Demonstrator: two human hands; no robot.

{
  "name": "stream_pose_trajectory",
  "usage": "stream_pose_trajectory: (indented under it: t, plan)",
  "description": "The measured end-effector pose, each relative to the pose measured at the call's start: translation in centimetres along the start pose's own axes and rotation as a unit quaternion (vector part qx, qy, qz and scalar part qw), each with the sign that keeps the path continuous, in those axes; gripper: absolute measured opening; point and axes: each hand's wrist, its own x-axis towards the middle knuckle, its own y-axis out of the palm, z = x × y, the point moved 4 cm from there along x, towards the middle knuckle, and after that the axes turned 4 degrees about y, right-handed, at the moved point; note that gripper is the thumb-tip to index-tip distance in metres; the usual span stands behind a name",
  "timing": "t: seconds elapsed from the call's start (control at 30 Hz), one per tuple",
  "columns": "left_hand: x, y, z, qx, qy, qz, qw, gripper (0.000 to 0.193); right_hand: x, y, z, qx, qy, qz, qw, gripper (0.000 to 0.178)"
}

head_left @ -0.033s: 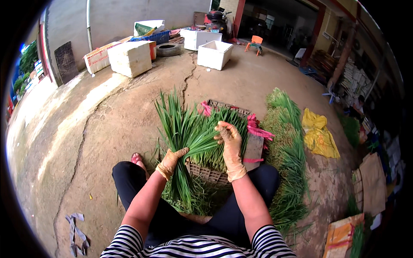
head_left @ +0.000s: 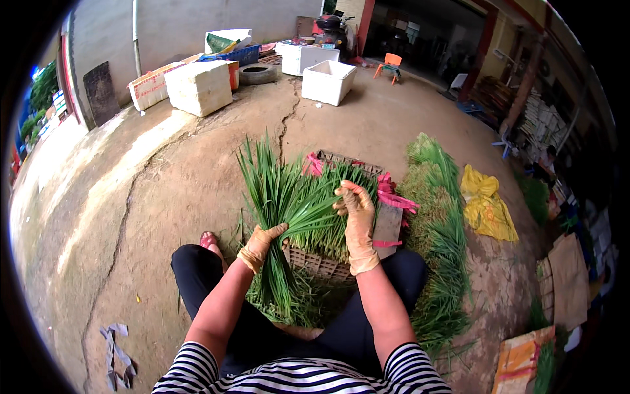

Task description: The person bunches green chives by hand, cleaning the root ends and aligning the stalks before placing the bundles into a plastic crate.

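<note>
My left hand point(head_left: 262, 243), in a tan glove, is closed round a bunch of long flat green leaves, which look like garlic chives point(head_left: 268, 190). Their blades fan out upward and to the right, and more hang below my fist. At the right ends of the fanned blades is my gloved right hand point(head_left: 356, 213), its fingers curled and pinched together. Whatever they pinch is too small to make out. Beneath both hands, a brown slatted crate point(head_left: 319, 266) holds more of the greens with pale stalks, lying packed side by side.
Pink ribbon strips point(head_left: 394, 200) lie over the crate's right side by a flat board point(head_left: 387, 226). A long heap of greens point(head_left: 436, 243) runs along the right, beside a yellow plastic sack point(head_left: 487, 203). Farther off are white foam boxes point(head_left: 328, 83), a tyre point(head_left: 258, 75) and an orange chair point(head_left: 391, 64).
My right hand has shifted slightly to the right, away from the bunch, with its fingers still pinched. My left hand keeps its hold in the same place.
</note>
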Motion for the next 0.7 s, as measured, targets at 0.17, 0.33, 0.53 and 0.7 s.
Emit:
stream_pose_trajectory:
  t: [0.17, 0.33, 0.53, 0.7]
  plan:
    - [-0.1, 0.3, -0.6, -0.003, -0.002, -0.032, 0.999, 0.019, 0.2, -3.5, 4.1, -0.038, -0.151, -0.071, 0.985, 0.017]
    - [-0.2, 0.2, -0.6, -0.006, 0.007, -0.01, 1.0, 0.018, -0.7, -2.1, 6.7, -0.324, -0.291, 0.018, 0.9, 0.011]
    - [-0.1, 0.0, -0.1, -0.001, -0.009, -0.013, 1.0, 0.024, -1.8, 0.6, 5.1, -0.56, -0.352, 0.055, 0.748, 0.022]
    - [-0.4, 0.8, -0.4, 0.012, -0.01, 0.0, 1.0, 0.022, -1.0, -0.4, 2.8, -0.427, -0.307, 0.058, 0.849, 0.017]
